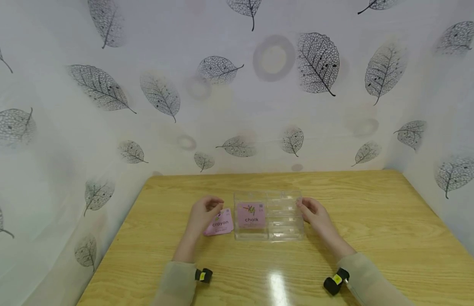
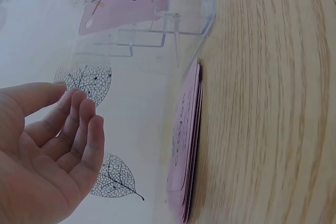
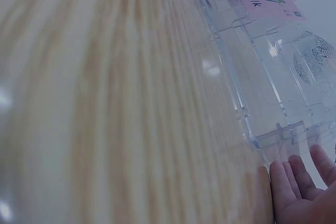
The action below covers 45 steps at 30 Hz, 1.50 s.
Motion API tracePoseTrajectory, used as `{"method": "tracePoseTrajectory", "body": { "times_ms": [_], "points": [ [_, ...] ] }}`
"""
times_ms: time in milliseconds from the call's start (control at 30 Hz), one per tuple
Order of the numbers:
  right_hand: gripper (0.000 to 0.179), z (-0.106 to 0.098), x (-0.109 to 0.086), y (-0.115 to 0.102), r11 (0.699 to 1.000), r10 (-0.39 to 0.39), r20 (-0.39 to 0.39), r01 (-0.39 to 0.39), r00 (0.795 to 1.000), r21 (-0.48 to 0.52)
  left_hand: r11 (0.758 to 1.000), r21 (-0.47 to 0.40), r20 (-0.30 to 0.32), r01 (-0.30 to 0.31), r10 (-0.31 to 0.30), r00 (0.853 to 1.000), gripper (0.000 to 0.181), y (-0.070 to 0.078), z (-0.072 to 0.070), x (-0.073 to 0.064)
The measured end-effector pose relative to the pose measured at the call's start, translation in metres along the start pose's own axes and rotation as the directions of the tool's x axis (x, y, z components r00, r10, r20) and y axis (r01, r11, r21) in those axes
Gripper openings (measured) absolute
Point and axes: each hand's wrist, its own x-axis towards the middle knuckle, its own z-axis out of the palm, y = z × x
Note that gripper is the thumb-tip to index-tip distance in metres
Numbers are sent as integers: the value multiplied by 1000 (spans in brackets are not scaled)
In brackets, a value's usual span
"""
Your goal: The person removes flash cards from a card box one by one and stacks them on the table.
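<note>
My left hand (image 1: 204, 214) hovers just above a stack of pink cards, its fingers loosely bent and holding nothing. The top card, a crayon card (image 1: 220, 223), lies on the table left of a clear plastic rack (image 1: 286, 236). In the left wrist view several card edges (image 2: 192, 182) show in that stack. A pink chalk card (image 1: 251, 216) leans upright in the rack's left column. At the rack's right side is my right hand (image 1: 313, 211), fingertips touching its edge. Relaxed fingers (image 3: 286, 182) show at that corner in the right wrist view; the thumb is mostly hidden there.
The rack has stepped tiers in two columns, and its right column shows no cards. Under everything is a wood-grain table (image 1: 374, 212). A pale curtain (image 1: 229, 106) with printed leaves stands behind it and along both sides.
</note>
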Motion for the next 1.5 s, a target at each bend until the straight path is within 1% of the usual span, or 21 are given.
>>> {"method": "tracePoseTrajectory", "body": {
  "times_ms": [267, 533, 667, 1000, 1067, 1267, 1500],
  "points": [
    [60, 0, 0, 2, 1000, 6, 4, -6, 1000, 13, 1000, -11, 12, 0, 0, 1000, 13, 5, 8, 0],
    [59, 0, 2, 3, 1000, -1, -1, 1, 1000, 20, 1000, -8, 10, -15, 15, 1000, 13, 4, 15, 2],
    [58, 0, 1, 2, 1000, -4, -4, 4, 1000, 25, 1000, -22, 11, -17, 17, 1000, 13, 6, 17, 2],
    [55, -1, 2, 2, 1000, -14, -9, 14, 1000, 9, 997, -44, 18, -58, 59, 998, 12, 6, 23, 3],
    [55, 0, 2, 2, 1000, -11, -9, 11, 1000, 10, 997, -40, 13, -67, 67, 998, 12, 6, 25, 2],
    [55, 0, 2, 2, 1000, -19, -10, 19, 1000, 13, 996, -73, -8, -57, 56, 998, 11, 8, 27, 1],
    [55, 0, 2, 2, 1000, -10, -9, 10, 1000, 13, 996, -44, 14, -74, 75, 997, 10, 10, 29, 0]
  ]
}}
